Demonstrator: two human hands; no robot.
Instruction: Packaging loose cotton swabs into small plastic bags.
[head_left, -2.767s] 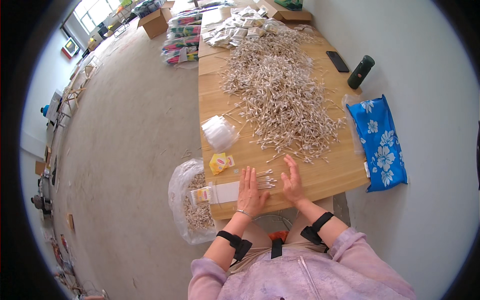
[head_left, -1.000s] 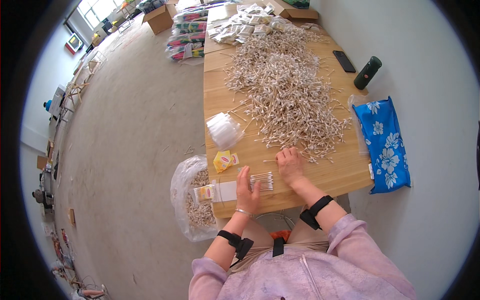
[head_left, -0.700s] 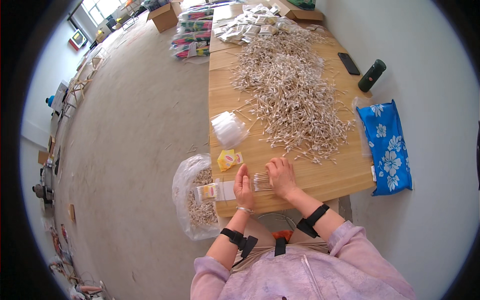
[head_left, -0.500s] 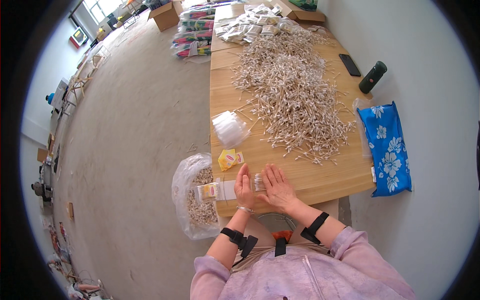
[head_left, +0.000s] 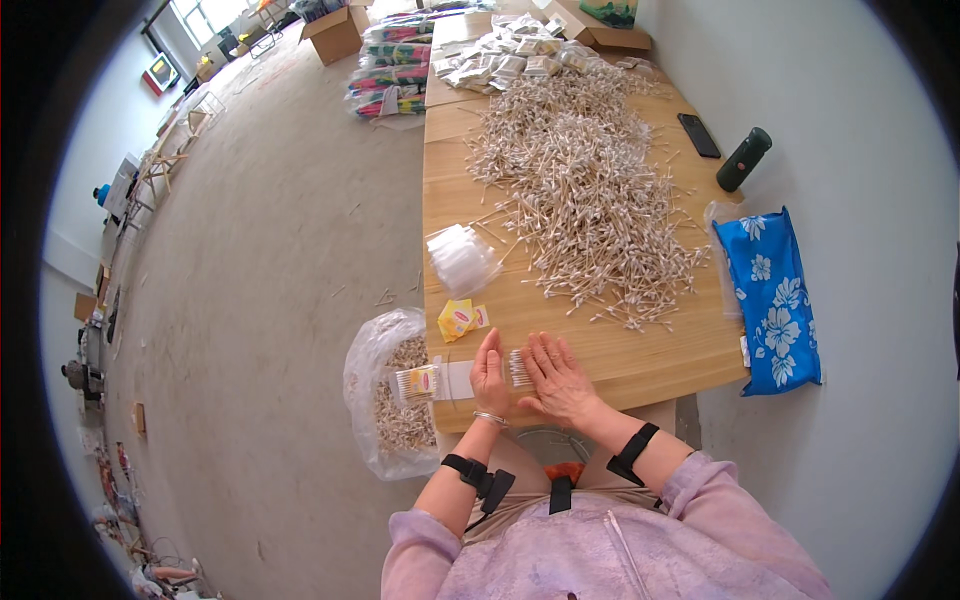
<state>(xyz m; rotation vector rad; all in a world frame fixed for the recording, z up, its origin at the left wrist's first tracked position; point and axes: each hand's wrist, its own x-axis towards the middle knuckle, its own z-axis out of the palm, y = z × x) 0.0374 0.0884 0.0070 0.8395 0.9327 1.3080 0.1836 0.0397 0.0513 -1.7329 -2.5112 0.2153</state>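
Swabs (head_left: pixel 400 425) inside clear plastic bag (head_left: pixel 361 385)

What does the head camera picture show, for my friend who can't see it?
A person's right hand partly covers a row of cotton swabs on a wooden table, with the left hand beside it. Beyond them spreads a big heap of loose swabs.

Just off centre toward five o'clock, the swab row (head_left: pixel 517 368) is white-tipped, and at one the swab pile (head_left: pixel 590 190) mixes white tips with pale tan sticks on a honey-coloured, wood-grained table (head_left: pixel 645 365). The soft package (head_left: pixel 745 290) at three o'clock is bright blue with white flowers, the bottle (head_left: pixel 744 160) at two dark green, the phone (head_left: pixel 698 136) there black. By the rim at five, the top (head_left: pixel 640 540) is mottled lilac; at nine, the floor (head_left: pixel 260 260) is grey.
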